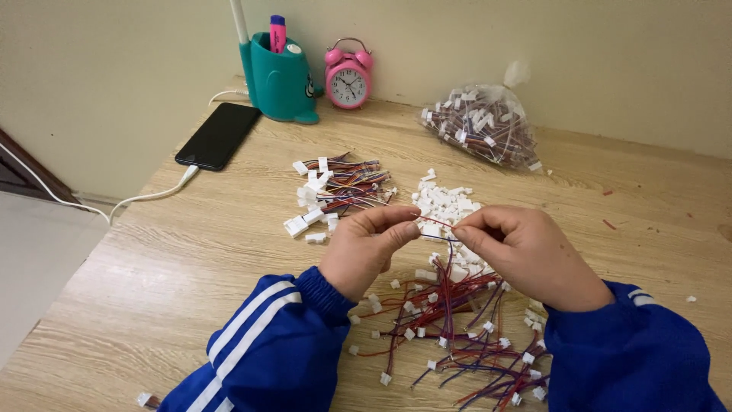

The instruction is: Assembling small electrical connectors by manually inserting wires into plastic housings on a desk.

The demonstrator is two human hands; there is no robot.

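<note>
Just above the loose heap of wires (457, 328) near the desk's front edge, we see a thin red wire (435, 221) stretched between two hands. The left hand (370, 248) pinches one end between thumb and forefinger, and the right hand (526, 255) pinches the other end the same way, both closed narrowly on it. Both wrists wear blue sleeves, the left with white stripes.

The heap beneath is a tangle of red and purple leads tipped with small white plastic plugs. Beyond the heap, right behind the hands, lies a pile of white connector housings (446, 202), small and blocky. Left of that pile sits one bundle of finished harnesses (339, 187), multicoloured wires with white plugs.

Farther back from the heap and to the right, one clear plastic bag (480, 126), knotted at the top, holds more wired plugs. Back left of the heap stand one pink twin-bell alarm clock (348, 80), round-faced, and one teal pen holder (280, 76) with a pink marker. One black phone (219, 135) lies flat beside it, on a white cable. The desk (191, 259) is pale wood-grain laminate.
</note>
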